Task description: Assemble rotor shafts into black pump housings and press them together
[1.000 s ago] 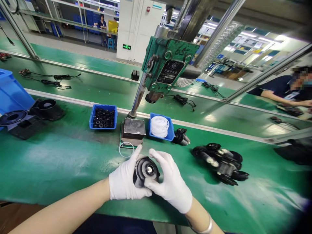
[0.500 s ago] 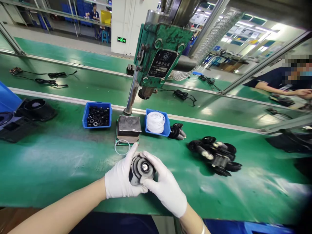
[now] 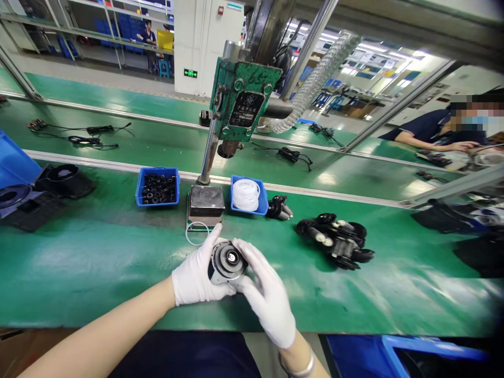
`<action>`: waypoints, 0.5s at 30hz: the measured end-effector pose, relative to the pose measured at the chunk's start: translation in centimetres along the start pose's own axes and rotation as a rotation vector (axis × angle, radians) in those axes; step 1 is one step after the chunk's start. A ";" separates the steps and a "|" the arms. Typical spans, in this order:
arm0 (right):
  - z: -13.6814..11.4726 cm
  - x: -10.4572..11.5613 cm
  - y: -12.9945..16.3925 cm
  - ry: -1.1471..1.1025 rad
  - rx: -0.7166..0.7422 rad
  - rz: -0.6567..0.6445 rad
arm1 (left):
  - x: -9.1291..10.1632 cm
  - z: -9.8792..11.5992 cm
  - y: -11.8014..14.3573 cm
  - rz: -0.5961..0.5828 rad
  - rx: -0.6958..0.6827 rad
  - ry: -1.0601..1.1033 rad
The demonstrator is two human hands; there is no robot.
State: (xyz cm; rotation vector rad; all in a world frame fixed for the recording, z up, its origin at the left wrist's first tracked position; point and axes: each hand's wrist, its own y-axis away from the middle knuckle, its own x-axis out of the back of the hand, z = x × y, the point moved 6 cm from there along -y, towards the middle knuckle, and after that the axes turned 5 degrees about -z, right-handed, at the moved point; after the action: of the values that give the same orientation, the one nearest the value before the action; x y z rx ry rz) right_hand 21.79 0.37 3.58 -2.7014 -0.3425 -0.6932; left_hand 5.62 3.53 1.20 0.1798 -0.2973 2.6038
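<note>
The left hand (image 3: 197,275) and right hand (image 3: 268,296), both in white gloves, cup 1 round black motor part (image 3: 229,260) between them, over the green table (image 3: 118,257), just in front of 1 green hand press (image 3: 246,100). In the past second the right hand's arched fingers have flattened along the part's rim, suggesting a steadier 2-handed hold. 1 loose translucent ring (image 3: 186,235) lies at the front of the press base (image 3: 207,202). 2 small blue bins flank it: the left bin (image 3: 157,203) holds black fittings (image 3: 159,189), the right bin (image 3: 248,211) white rings (image 3: 246,194), both too many to count.
</note>
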 end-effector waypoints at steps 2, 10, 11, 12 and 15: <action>0.0 2.1 1.2 -0.119 -0.025 0.203 | 0.3 -0.2 0.0 0.031 0.046 -0.011; 1.0 -0.5 -1.9 -0.089 -0.062 0.151 | 0.4 -1.0 0.0 0.047 0.066 -0.088; 1.1 -0.5 -1.9 -0.045 -0.065 0.178 | 0.3 -1.1 -0.1 0.050 0.053 -0.098; 1.1 -0.1 -1.5 0.000 -0.079 0.256 | 0.1 -1.1 -0.2 0.060 0.044 -0.114; 0.6 0.6 -0.2 0.167 -0.059 0.332 | -0.3 -0.6 -0.5 0.095 0.096 -0.150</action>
State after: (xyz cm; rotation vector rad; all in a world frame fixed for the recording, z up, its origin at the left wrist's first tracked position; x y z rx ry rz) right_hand 22.49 0.88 3.44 -2.6386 0.1671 -0.8282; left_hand 6.08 4.02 0.67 0.4045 -0.2387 2.7052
